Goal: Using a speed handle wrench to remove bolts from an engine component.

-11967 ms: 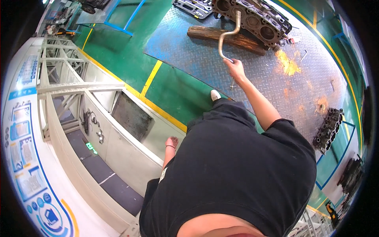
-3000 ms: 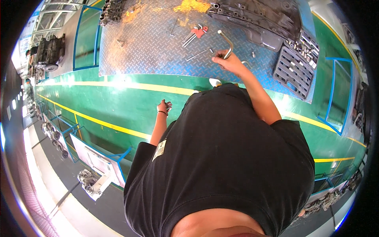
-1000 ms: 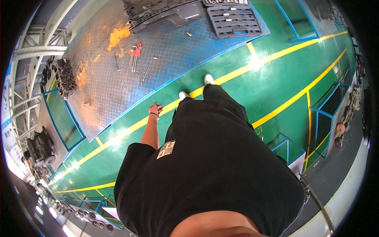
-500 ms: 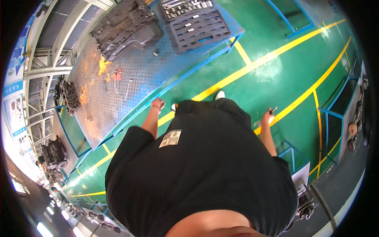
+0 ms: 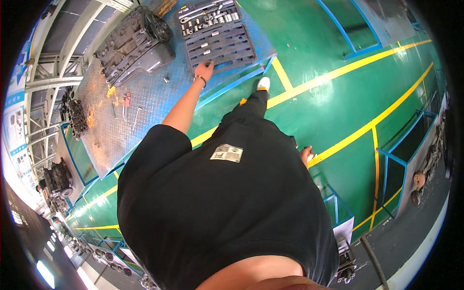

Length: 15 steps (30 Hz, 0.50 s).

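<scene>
My left hand (image 5: 204, 71) is over the blue table, at the near left corner of an opened tool case (image 5: 227, 64). Its fingers look curled in; whatever they hold, if anything, is hidden, and I cannot tell whether they touch the case. The case's far part carries sockets (image 5: 209, 22) and a ratchet; several slots in the near part are bare. Low beside my right hip, my right hand (image 5: 305, 153) is closed, with a small pale, metal-looking end (image 5: 313, 156) sticking out. The rest of that object is hidden in my fingers.
A dark engine block (image 5: 137, 48) lies on the table (image 5: 104, 137), left of the case. Red-handled pliers (image 5: 126, 104), a thin wrench (image 5: 137, 117) and a loose socket (image 5: 166, 79) lie nearer. Blue-framed stands (image 5: 405, 154) are to the right, on the green floor (image 5: 290, 118).
I have stepped forward and right along the table. My left hand has reached out to the case's edge. My right hand has drawn in toward my hip, still holding its small object.
</scene>
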{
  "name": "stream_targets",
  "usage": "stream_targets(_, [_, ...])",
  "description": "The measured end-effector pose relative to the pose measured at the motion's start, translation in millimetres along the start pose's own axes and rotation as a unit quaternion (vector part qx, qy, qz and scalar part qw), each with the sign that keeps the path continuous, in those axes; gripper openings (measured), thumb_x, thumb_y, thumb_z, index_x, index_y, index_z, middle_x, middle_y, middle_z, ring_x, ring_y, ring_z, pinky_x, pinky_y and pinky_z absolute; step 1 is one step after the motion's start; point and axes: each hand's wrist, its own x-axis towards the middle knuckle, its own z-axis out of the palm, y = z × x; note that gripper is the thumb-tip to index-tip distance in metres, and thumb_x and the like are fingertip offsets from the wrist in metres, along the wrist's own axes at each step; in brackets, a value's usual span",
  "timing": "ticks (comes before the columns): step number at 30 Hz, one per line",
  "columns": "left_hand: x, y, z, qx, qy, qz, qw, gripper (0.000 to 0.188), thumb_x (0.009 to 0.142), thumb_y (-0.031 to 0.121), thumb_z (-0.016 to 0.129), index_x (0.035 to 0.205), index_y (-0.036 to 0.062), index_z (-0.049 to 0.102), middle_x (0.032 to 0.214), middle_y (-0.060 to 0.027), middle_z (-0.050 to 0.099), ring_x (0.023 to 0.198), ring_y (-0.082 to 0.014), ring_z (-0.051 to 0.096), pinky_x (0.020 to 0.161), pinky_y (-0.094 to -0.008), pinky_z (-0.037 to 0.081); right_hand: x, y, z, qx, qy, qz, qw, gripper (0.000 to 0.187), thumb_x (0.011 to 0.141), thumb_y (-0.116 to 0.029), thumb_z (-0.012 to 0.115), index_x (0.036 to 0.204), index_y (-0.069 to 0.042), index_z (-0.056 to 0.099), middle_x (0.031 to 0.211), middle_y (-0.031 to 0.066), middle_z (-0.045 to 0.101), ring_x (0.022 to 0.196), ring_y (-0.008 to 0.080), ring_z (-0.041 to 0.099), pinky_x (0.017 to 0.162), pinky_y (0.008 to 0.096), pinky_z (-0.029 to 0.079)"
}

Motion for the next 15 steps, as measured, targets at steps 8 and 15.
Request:
stream_targets(8, [211, 83, 87, 0.070, 0.047, 0.006, 0.996, 0.043, 0.073, 0.033, 0.059, 0.109, 0.0095, 0.060, 0.105, -0.0192, 0.062, 0.100, -0.0354, 0.058, 0.087, -0.0402, 0.046, 91, -40, -19, 0.008, 0.062, 0.039, 0.997, 0.034, 0.087, -0.035, 0.055, 0.083, -0.001, 0.057, 0.056, 0.0064, 0.049, 0.041, 0.0180, 0.043, 0.039, 0.0338, 0.037])
stream_targets(15, [309, 103, 114, 0.102, 0.049, -0.074, 0.991, 0.058, 0.072, 0.031, 0.058, 0.126, 0.0112, 0.047, 0.117, -0.0198, 0.057, 0.108, -0.0360, 0.054, 0.093, -0.0395, 0.043, 158, -209, 6, 0.020, -0.062, 0.082, 0.994, 0.034, 0.087, -0.035, 0.055, 0.083, -0.001, 0.057, 0.055, 0.0057, 0.047, 0.040, 0.0175, 0.042, 0.038, 0.0334, 0.037])
